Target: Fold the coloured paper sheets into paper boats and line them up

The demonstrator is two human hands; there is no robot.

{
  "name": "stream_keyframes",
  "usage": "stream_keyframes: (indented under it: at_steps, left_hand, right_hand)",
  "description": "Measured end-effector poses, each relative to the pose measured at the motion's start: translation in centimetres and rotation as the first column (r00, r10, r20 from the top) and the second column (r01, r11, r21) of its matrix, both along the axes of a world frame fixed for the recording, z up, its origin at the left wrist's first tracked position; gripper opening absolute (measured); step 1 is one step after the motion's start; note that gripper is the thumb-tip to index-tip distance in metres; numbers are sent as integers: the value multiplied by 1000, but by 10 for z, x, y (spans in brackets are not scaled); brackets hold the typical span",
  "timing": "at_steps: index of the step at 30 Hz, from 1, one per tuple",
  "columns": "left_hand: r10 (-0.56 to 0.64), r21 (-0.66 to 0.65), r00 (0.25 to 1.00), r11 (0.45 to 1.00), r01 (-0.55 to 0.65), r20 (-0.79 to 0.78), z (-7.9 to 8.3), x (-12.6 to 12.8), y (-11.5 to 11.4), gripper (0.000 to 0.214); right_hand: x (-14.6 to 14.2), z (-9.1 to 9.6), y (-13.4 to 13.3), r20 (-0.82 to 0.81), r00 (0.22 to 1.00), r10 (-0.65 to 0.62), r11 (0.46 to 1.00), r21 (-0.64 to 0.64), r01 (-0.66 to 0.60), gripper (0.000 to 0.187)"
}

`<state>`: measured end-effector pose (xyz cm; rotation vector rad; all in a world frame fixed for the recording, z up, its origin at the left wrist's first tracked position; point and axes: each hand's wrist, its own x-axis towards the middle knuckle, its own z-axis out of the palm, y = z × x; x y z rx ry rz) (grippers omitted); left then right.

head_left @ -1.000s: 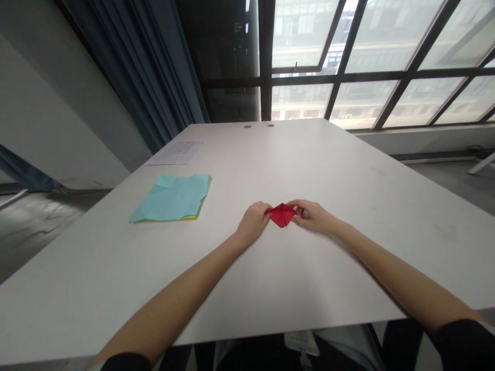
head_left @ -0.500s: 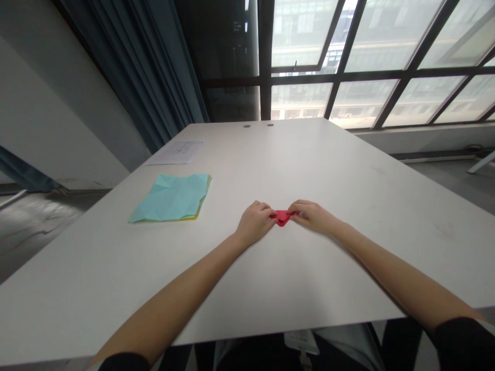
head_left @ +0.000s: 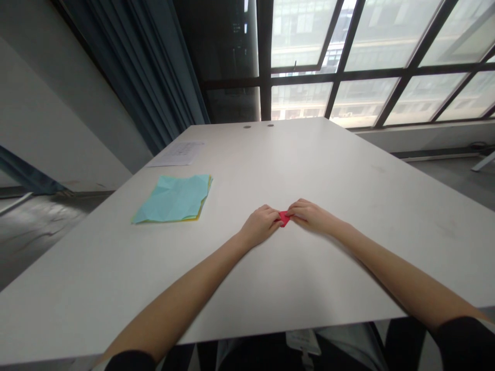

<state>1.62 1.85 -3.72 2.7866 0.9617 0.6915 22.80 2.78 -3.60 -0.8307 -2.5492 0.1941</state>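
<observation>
Between my two hands, low over the white table point(head_left: 247, 278), is a small piece of folded red paper point(head_left: 284, 218). My left hand point(head_left: 263, 223) has its fingers closed on the paper's left side. On the other side, my right hand point(head_left: 306, 213) pinches the right part between thumb and fingers. Only the middle of the red paper shows; both its ends are covered by my fingertips.
A stack of light blue and yellow paper sheets point(head_left: 176, 198) lies on the table to the left. Behind it is a printed white sheet point(head_left: 177, 153). Two round grommets point(head_left: 270, 125) sit near the far edge, before the windows.
My left hand has moved slightly right, closer to my right hand. Less of the red paper shows between them, and its spread side corners are now covered or folded in.
</observation>
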Motion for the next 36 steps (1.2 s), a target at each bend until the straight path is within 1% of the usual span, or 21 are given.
stream_keyframes:
  at_steps: [3, 7, 10, 12, 15, 17, 19, 22, 27, 30, 32, 34, 36]
  left_hand:
    - [-1, 13, 999, 1000, 1, -43, 1, 0, -1, 19]
    - [24, 34, 995, 999, -20, -95, 3, 2, -3, 23]
    - [51, 81, 990, 996, -41, -130, 4, 4, -6, 26]
    - [111, 126, 981, 988, -91, -161, 5, 5, -9, 27]
    - [241, 174, 952, 962, -210, -187, 6, 6, -13, 27]
    - [299, 175, 937, 947, -269, -179, 7, 6, -14, 27]
    - [326, 158, 931, 940, -301, -164, 7, 6, -15, 27]
    - [340, 155, 926, 936, -316, -166, 7, 5, -15, 28]
    - [328, 216, 930, 933, -290, -168, 7, 3, -15, 28]
    - [298, 230, 944, 938, -261, -144, 7, 3, -16, 25]
    - [277, 223, 951, 944, -242, -140, 7, 3, -15, 23]
    - [261, 201, 957, 952, -233, -126, 6, 3, -14, 20]
    - [262, 161, 962, 955, -247, -77, 4, 2, -13, 16]
  right_hand:
    - [0, 1, 0, 35, 999, -7, 1000, 12, 7, 20]
    - [-1, 4, -2, 90, 995, -47, 998, 32, 44, 19]
    - [-3, 7, -4, 109, 991, -77, 997, 25, 75, 18]
    - [-5, 8, -4, 119, 988, -98, 995, 30, 95, 18]
    - [-6, 9, -4, 125, 984, -127, 991, 49, 122, 19]
    - [-7, 9, -4, 122, 982, -146, 988, 58, 140, 19]
    - [-8, 9, -5, 121, 979, -166, 985, 56, 160, 19]
    - [-10, 7, -6, 129, 975, -183, 983, 44, 179, 20]
    - [-10, 0, -8, 119, 963, -243, 970, 45, 239, 27]
    - [-9, -2, -7, 82, 962, -260, 965, -9, 261, 24]
    - [-9, -3, -6, 22, 966, -258, 963, -70, 258, 20]
    - [-9, -2, -5, -49, 962, -267, 954, -158, 256, 16]
    - [-10, -1, -4, -115, 947, -300, 929, -260, 263, 13]
